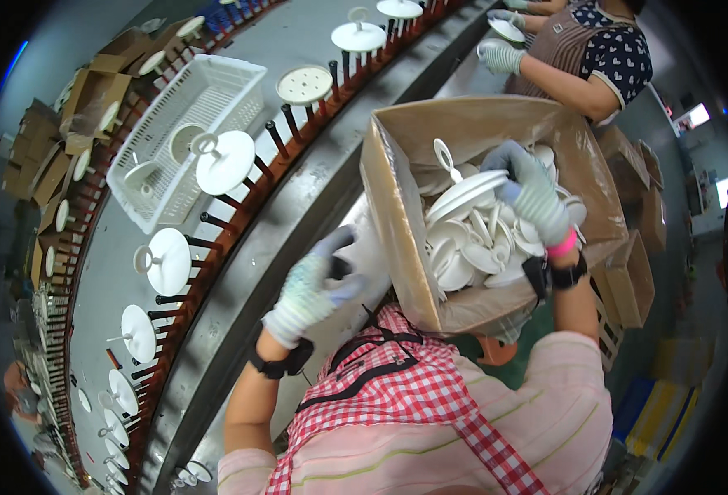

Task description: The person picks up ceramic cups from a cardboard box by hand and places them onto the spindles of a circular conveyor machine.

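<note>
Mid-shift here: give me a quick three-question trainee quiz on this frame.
1. True or false: the gloved right hand reaches into the brown cardboard box of white plastic discs.
2. The white slatted plastic basket lies: A) beyond the spindle line B) inside the box C) on the floor.
3. Fill in: the gloved left hand hovers by the box's ___ wall.

Key: 1 true; 2 A; 3 left

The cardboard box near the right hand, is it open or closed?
Open: the cardboard box has no lid on, white plastic discs show inside, and the right hand reaches in.
</note>
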A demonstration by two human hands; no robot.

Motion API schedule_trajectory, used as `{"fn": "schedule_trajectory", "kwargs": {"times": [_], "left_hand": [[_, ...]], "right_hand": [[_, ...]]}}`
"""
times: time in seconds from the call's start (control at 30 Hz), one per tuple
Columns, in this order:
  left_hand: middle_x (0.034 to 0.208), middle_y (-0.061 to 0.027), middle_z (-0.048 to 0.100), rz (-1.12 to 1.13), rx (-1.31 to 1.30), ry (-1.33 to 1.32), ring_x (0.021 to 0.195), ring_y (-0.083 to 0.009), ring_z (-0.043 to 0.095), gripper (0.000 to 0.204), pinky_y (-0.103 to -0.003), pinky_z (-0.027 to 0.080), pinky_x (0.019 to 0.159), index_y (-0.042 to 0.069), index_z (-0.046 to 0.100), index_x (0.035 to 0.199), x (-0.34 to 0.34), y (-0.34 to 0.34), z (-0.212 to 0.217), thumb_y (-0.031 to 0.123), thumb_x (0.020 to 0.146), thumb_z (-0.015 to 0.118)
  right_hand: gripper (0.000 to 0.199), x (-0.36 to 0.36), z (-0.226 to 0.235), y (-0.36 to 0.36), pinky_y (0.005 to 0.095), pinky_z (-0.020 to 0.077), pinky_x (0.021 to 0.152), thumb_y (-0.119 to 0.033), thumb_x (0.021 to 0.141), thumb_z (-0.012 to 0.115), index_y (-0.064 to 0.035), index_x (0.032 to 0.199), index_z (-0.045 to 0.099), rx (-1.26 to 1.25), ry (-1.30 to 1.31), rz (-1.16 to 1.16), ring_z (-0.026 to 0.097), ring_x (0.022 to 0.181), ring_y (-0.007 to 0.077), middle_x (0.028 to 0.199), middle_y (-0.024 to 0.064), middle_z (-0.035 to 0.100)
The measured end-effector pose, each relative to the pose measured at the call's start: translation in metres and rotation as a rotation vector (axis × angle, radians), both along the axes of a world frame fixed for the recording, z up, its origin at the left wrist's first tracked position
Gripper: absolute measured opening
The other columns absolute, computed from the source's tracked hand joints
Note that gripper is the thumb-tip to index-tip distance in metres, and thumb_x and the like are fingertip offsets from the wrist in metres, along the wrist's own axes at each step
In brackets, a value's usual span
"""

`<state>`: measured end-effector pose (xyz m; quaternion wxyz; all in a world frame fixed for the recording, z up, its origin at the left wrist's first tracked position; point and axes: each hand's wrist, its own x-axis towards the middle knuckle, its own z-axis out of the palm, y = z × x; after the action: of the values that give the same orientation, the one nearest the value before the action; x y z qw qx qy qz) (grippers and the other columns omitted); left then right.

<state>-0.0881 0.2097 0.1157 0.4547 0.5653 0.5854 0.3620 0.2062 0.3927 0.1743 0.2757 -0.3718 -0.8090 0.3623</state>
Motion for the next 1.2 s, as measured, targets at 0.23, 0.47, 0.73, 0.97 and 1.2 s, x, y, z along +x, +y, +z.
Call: {"fn": "schedule_trajectory", "kwargs": {"times": [0.23,0.47,0.73,0.97,1.2], "left_hand": [[0.099,-0.0150,0.065,0.112,0.461,0.176,0.093,-0.0254,0.064,0.034,-0.032,0.049,0.082,0.003,0.059,0.112,0.011,0.038,0.000,0.006,0.078,0.062],[0.119,-0.0213,0.055,0.224,0.544,0.844,0.095,-0.0334,0.061,0.053,-0.039,0.051,0.077,0.004,0.050,0.121,-0.020,0.021,0.005,0.008,0.069,0.062],[0.116,-0.0162,0.055,0.540,0.514,0.512,0.103,-0.0241,0.058,0.045,-0.033,0.046,0.088,0.002,0.045,0.127,-0.039,0.009,-0.027,0.011,0.085,0.060],[0.111,-0.0218,0.055,0.641,0.333,0.496,0.103,-0.0379,0.053,0.040,-0.042,0.042,0.088,0.002,0.049,0.119,-0.052,0.024,-0.017,0.027,0.089,0.048],[0.113,-0.0235,0.057,0.865,0.295,0.404,0.104,-0.0405,0.053,0.043,-0.044,0.041,0.091,0.003,0.054,0.116,-0.121,0.138,-0.023,0.035,0.090,0.041]], "right_hand": [[0.051,-0.053,-0.002,-0.058,0.0343,0.0381,0.095,-0.011,0.075,0.063,-0.0016,0.121,0.043,-0.091,0.091,0.475,0.051,0.108,0.0258,0.115,0.0174,0.050],[0.053,-0.164,-0.040,-0.033,0.0327,0.0415,0.091,-0.042,0.087,0.052,-0.0049,0.124,0.048,-0.257,0.153,0.603,0.054,0.105,0.0228,0.116,0.0149,0.057],[0.045,-0.265,-0.078,0.114,0.0394,0.0417,0.091,-0.043,0.087,0.048,-0.0096,0.116,0.058,0.364,-0.043,0.020,0.055,0.105,0.0338,0.110,0.0175,0.061],[0.057,-0.317,-0.088,0.102,0.0427,0.0326,0.101,-0.045,0.086,0.043,-0.0044,0.125,0.050,0.416,-0.277,0.069,0.048,0.117,0.0320,0.122,0.0171,0.054],[0.046,-0.313,-0.102,0.084,0.0418,0.0370,0.098,-0.028,0.081,0.049,-0.0042,0.121,0.048,0.650,-0.152,0.467,0.048,0.114,0.0349,0.122,0.0190,0.052]]}}
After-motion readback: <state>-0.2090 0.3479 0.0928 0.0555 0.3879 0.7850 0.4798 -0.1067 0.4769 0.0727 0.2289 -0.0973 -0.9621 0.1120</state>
